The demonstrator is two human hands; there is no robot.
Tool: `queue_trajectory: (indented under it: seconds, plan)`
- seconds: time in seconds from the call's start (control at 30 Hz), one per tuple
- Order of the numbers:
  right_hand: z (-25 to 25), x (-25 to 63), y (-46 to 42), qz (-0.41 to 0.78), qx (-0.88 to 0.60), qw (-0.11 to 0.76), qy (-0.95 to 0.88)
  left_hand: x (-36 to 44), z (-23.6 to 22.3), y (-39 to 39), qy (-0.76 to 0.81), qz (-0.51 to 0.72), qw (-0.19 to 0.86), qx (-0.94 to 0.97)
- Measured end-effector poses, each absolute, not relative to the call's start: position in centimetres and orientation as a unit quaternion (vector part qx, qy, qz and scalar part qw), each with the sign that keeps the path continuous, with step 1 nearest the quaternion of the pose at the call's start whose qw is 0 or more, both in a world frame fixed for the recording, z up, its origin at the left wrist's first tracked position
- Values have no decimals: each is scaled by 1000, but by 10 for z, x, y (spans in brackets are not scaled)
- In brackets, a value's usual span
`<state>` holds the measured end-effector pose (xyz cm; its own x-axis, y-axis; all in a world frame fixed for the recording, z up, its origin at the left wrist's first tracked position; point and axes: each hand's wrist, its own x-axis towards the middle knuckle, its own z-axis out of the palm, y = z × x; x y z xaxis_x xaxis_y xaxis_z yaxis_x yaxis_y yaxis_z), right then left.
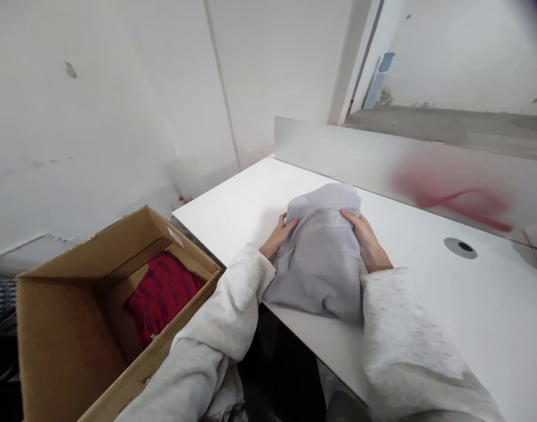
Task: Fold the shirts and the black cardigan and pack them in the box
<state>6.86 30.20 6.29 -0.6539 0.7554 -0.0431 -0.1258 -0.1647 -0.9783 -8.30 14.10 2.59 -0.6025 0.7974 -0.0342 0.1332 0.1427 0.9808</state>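
A folded grey cloth (323,258) lies on the white table (242,199), its near edge close to the table's front. My left hand (279,235) grips its left side, thumb on top and the other fingers partly tucked behind the fabric. On the opposite side my right hand (369,241) pinches the right edge, thumb over the cloth and fingers underneath or behind. The cloth's upper end is folded over in a paler band. Whether it is a garment cannot be made out.
Left of the table stands an open cardboard box (57,316) with a red and dark checked cloth (165,293) inside. A frosted divider (360,152) runs along the table's back edge. A round cable grommet (460,247) sits in the tabletop at right.
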Motion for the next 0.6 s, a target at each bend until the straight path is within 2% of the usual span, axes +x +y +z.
queue_trajectory:
  seconds: [0.13, 0.2, 0.37, 0.5, 0.6]
  plan:
    - [89, 81, 283, 687, -251, 350, -585, -77, 38, 137, 559, 609, 476, 301]
    - [99, 87, 271, 671, -240, 371, -595, -78, 48, 128, 503, 636, 504, 297]
    - [139, 80, 233, 642, -120, 387, -651, -100, 100, 69, 468, 695, 443, 318]
    - [193, 37, 183, 645, -57, 404, -647, -122, 164, -21, 492, 741, 313, 333]
    - [223, -10, 138, 652, 33, 347, -674, -130, 203, -99, 567, 746, 210, 281]
